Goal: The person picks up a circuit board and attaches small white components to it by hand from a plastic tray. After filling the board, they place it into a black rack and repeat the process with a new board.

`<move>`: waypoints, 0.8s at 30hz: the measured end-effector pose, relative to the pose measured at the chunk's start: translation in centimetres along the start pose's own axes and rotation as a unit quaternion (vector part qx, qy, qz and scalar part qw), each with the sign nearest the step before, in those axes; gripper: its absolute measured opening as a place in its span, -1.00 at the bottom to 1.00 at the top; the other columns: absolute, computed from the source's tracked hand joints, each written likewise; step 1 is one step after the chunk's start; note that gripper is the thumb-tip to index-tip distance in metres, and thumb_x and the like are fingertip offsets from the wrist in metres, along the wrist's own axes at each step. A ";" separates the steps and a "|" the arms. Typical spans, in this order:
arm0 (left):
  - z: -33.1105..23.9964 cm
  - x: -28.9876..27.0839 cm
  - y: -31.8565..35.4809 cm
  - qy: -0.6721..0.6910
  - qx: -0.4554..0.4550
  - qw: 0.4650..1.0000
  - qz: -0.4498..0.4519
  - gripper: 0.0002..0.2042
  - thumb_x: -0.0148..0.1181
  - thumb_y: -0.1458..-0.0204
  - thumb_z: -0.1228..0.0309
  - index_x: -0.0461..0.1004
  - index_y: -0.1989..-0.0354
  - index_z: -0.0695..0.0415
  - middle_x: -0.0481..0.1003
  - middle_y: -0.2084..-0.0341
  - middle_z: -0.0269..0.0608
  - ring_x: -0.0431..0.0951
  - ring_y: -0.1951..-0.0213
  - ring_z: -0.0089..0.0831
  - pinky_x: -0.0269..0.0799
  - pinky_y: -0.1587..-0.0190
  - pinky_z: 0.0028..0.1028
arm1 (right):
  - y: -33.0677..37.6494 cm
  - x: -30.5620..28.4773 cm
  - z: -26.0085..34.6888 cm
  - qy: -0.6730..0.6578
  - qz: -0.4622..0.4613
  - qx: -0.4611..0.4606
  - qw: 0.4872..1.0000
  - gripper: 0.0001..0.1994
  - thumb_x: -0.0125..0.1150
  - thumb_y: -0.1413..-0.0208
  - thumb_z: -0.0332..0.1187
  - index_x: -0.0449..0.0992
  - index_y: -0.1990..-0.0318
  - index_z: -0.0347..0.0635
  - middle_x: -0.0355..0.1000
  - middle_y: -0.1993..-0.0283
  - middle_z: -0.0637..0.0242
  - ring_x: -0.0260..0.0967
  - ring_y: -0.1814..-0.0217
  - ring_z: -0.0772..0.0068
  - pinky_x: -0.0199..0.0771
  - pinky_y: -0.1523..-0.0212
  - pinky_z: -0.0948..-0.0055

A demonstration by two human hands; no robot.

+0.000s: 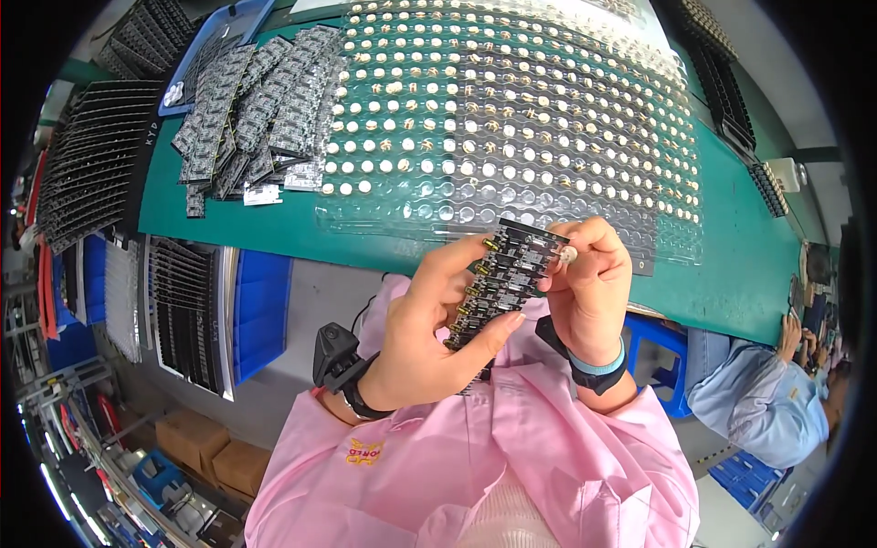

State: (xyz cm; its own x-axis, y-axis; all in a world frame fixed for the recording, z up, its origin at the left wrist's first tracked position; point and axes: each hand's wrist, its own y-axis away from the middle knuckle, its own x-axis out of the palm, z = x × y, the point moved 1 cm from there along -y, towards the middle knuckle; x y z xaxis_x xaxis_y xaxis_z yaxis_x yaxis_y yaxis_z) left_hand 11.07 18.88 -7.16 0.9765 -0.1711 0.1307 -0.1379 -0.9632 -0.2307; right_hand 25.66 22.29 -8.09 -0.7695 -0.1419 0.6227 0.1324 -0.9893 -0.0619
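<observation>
Left hand (429, 329) grips the black circuit-board strip (507, 279) above our lap, long axis tilted up-right; right hand (589, 283) pinches a small round cell (568, 256) touching its upper end.

My bench has a green mat (731, 265). Grey floor (301, 301) below; blue bins (260, 310) left, cardboard boxes (215, 452) underneath, blue stool (658, 352) right.

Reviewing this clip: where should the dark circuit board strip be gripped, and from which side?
Grip the circuit board strip by its long edges near the lower half, from the left, as the left hand does. It is narrow and tilted, and its upper end must stay free for the right hand.
</observation>
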 end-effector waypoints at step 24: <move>0.6 0.0 0.1 -0.026 0.017 0.999 -0.006 -0.50 0.12 0.17 0.63 0.10 0.00 0.27 0.44 0.35 -0.15 0.48 0.31 -0.52 0.36 0.33 -0.62 | -0.1 -0.2 -0.3 0.023 0.022 0.036 0.999 -0.73 0.07 0.00 -0.22 0.30 0.36 -0.30 0.34 0.47 0.29 0.27 0.56 0.55 0.27 0.54 0.64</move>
State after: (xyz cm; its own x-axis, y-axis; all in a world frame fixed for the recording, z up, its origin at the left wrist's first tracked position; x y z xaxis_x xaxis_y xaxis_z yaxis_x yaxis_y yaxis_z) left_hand 11.12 18.91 -7.78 0.9856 -0.1471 0.0828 -0.1210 -0.9576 -0.2615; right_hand 25.58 22.36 -8.48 -0.7902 -0.1880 0.5833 0.2101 -0.9772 -0.0303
